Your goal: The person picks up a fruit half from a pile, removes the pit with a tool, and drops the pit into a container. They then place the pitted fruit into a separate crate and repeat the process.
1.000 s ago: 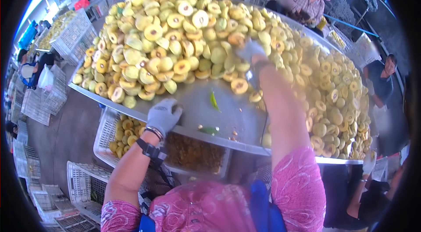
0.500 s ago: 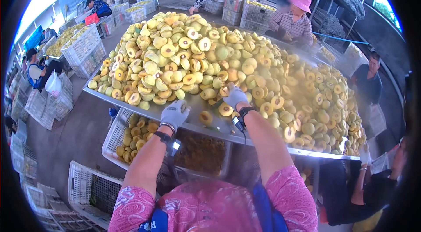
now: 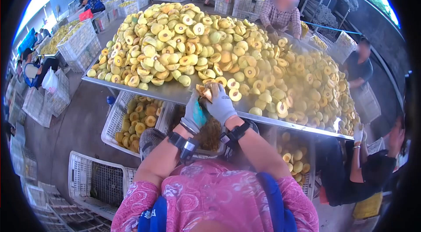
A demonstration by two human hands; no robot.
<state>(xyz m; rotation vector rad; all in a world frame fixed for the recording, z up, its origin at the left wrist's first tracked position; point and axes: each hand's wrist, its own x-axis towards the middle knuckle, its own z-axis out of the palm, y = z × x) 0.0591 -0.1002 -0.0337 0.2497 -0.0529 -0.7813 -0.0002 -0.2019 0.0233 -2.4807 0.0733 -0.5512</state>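
Observation:
My left hand (image 3: 193, 112), in a grey glove with a teal palm, is closed at the near edge of the metal table (image 3: 171, 93). Beside it, my gloved right hand (image 3: 219, 104) curls its fingers around a piece of stone fruit (image 3: 205, 91) with brownish-orange flesh. Both hands meet at this fruit, and the fingers partly cover it. Just beyond them rises a large heap of yellow-green halved stone fruit (image 3: 162, 50), many halves with the cut face and reddish pit area showing. A few halves lie loose right of my right hand.
Below the table edge stand a white crate of fruit halves (image 3: 138, 122) and another fruit crate (image 3: 296, 157) at right. A white crate (image 3: 98, 183) sits lower left. A person in a pink hat (image 3: 283, 10) works across the table; another person's gloved hand (image 3: 358, 133) is at the right corner.
My right hand has drawn back from the heap toward me, and my left hand has moved right to meet it. Both are now together at a piece of fruit over the table edge.

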